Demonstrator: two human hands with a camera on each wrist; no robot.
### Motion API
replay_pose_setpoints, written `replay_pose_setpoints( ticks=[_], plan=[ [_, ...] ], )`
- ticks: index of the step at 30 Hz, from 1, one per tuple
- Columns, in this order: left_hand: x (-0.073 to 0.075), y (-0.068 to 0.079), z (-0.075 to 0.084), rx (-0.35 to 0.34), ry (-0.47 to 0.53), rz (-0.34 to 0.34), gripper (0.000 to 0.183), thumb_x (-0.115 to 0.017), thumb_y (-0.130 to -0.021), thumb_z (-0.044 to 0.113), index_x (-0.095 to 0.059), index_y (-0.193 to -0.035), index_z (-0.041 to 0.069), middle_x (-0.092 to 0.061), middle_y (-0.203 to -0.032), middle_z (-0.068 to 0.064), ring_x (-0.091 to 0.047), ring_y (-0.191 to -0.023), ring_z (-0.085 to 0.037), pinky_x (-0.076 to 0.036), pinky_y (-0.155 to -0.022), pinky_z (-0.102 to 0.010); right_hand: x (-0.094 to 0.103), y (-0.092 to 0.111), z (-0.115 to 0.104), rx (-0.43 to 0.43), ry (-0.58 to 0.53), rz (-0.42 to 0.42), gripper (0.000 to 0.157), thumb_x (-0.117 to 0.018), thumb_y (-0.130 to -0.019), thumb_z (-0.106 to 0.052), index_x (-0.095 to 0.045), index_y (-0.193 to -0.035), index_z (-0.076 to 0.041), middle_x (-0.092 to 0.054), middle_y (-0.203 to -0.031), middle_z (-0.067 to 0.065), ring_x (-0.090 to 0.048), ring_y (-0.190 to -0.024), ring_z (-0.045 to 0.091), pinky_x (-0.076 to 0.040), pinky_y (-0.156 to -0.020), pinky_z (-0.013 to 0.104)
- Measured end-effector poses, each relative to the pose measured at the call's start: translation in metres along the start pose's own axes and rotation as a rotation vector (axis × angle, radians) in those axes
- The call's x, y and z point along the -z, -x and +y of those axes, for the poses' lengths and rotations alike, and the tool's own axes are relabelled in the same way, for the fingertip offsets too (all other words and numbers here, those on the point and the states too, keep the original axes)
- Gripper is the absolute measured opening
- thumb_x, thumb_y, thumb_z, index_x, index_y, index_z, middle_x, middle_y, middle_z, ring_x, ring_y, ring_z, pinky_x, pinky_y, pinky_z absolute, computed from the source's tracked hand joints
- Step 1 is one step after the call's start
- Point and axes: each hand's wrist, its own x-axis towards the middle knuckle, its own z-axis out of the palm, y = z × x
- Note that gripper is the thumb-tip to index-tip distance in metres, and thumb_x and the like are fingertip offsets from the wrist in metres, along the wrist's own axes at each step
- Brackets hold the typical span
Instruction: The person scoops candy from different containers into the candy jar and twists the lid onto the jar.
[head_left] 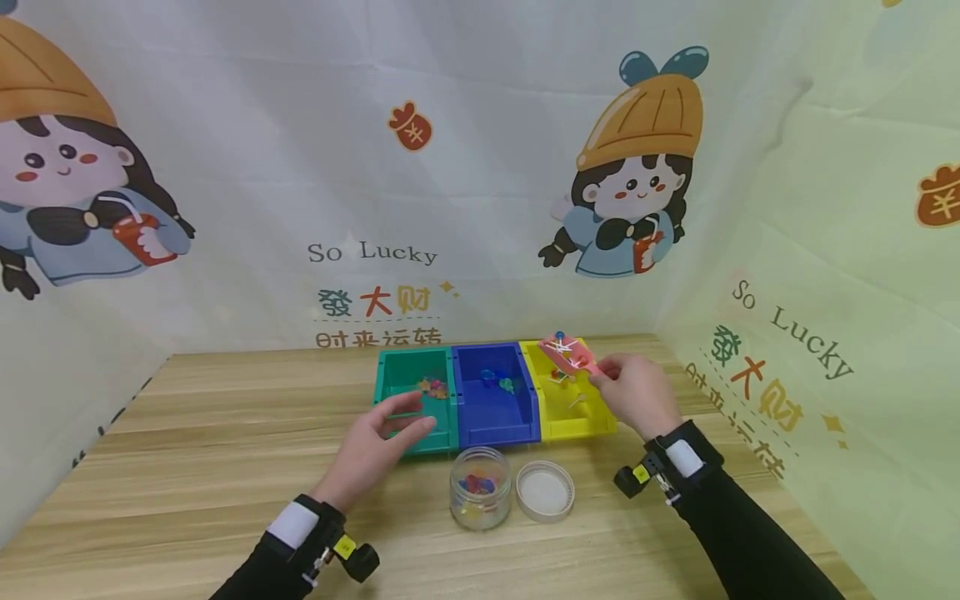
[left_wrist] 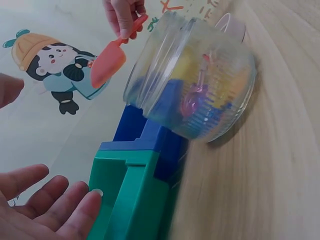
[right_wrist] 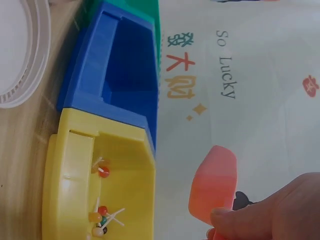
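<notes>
My right hand [head_left: 641, 392] pinches the handle of a small pink scoop [right_wrist: 214, 182]. Several white-stick pieces like tiny lollipops, one with a blue head, lie in it. The scoop is tilted above the yellow bin [head_left: 581, 429], where similar lollipops [right_wrist: 102, 220] with red, orange and green heads lie. My left hand [head_left: 375, 442] has relaxed, parted fingers near the front of the green bin [head_left: 386, 383] and holds nothing. A clear jar [head_left: 480, 515] with colourful small pieces inside stands upright in front of the bins.
Between the green and yellow bins sits a blue bin [head_left: 498, 421] with a few blue and green pieces. A white round lid [head_left: 545, 492] lies right of the jar on the wooden table [head_left: 225, 467]. Printed cloth walls [head_left: 487, 208] close off the back and sides.
</notes>
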Motion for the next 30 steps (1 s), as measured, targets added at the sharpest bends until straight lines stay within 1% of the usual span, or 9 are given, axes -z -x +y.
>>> replay_pose_setpoints(
  ticks=[3, 5, 8, 11, 14, 17, 23, 30],
  plan=[
    [-0.004, 0.001, -0.001, -0.007, 0.002, -0.036, 0.069, -0.076, -0.104, 0.04, -0.051, -0.163, 0.014, -0.056, -0.164, -0.018, -0.058, -0.149, -0.038, -0.055, -0.118, -0.052, 0.003, 0.004, -0.002, 0.01, -0.007, 0.005, 0.035, -0.069, -0.109, -0.023, -0.074, -0.132, 0.003, -0.077, -0.121, 0.023, -0.065, -0.094, 0.032, -0.056, -0.078, 0.036],
    [-0.006, 0.001, -0.002, -0.008, 0.017, -0.06, 0.072, -0.078, -0.103, 0.037, -0.049, -0.164, 0.012, -0.055, -0.164, -0.02, -0.057, -0.149, -0.04, -0.055, -0.118, -0.053, 0.005, 0.006, -0.004, 0.014, -0.013, 0.01, 0.035, -0.069, -0.109, -0.022, -0.074, -0.133, 0.003, -0.077, -0.121, 0.023, -0.065, -0.094, 0.032, -0.056, -0.079, 0.036],
    [-0.01, 0.002, -0.003, 0.007, 0.042, -0.099, 0.079, -0.081, -0.101, 0.035, -0.045, -0.166, 0.011, -0.051, -0.166, -0.022, -0.055, -0.151, -0.043, -0.053, -0.12, -0.054, 0.007, 0.01, -0.007, 0.013, -0.029, 0.011, 0.034, -0.069, -0.11, -0.021, -0.073, -0.134, 0.002, -0.077, -0.121, 0.023, -0.064, -0.093, 0.031, -0.056, -0.078, 0.035],
    [-0.013, 0.004, -0.004, 0.016, 0.046, -0.144, 0.085, -0.084, -0.099, 0.034, -0.04, -0.169, 0.01, -0.048, -0.168, -0.024, -0.052, -0.153, -0.045, -0.05, -0.123, -0.054, 0.009, 0.014, -0.009, 0.008, -0.039, 0.01, 0.034, -0.069, -0.11, -0.02, -0.073, -0.135, 0.002, -0.076, -0.122, 0.023, -0.064, -0.093, 0.031, -0.057, -0.079, 0.035],
    [-0.016, 0.005, -0.004, 0.008, 0.046, -0.172, 0.088, -0.085, -0.098, 0.031, -0.039, -0.169, 0.009, -0.046, -0.169, -0.025, -0.048, -0.155, -0.047, -0.045, -0.126, -0.056, 0.012, 0.018, -0.012, 0.026, -0.037, 0.02, 0.034, -0.069, -0.109, -0.02, -0.073, -0.135, 0.002, -0.076, -0.122, 0.023, -0.065, -0.094, 0.031, -0.059, -0.081, 0.036],
    [-0.02, 0.006, -0.004, -0.003, 0.048, -0.188, 0.091, -0.087, -0.097, 0.03, -0.038, -0.169, 0.006, -0.045, -0.169, -0.026, -0.046, -0.156, -0.048, -0.043, -0.128, -0.057, 0.014, 0.022, -0.015, 0.063, -0.032, 0.033, 0.033, -0.07, -0.109, -0.021, -0.075, -0.133, 0.001, -0.078, -0.119, 0.022, -0.065, -0.092, 0.031, -0.059, -0.081, 0.038],
    [-0.027, 0.009, -0.005, 0.007, 0.035, -0.225, 0.096, -0.091, -0.093, 0.032, -0.039, -0.168, 0.005, -0.046, -0.169, -0.027, -0.046, -0.156, -0.047, -0.043, -0.127, -0.058, 0.017, 0.031, -0.024, 0.116, -0.024, 0.047, 0.033, -0.072, -0.108, -0.021, -0.075, -0.133, 0.0, -0.077, -0.118, 0.02, -0.065, -0.092, 0.03, -0.059, -0.082, 0.039],
    [-0.039, 0.012, -0.012, 0.025, -0.004, -0.278, 0.094, -0.091, -0.092, 0.033, -0.041, -0.167, 0.005, -0.051, -0.165, -0.024, -0.053, -0.15, -0.045, -0.048, -0.123, -0.059, 0.017, 0.042, -0.033, 0.182, -0.025, 0.08, 0.026, -0.075, -0.106, -0.02, -0.078, -0.125, -0.003, -0.076, -0.11, 0.016, -0.063, -0.088, 0.028, -0.055, -0.075, 0.035]
  ],
)
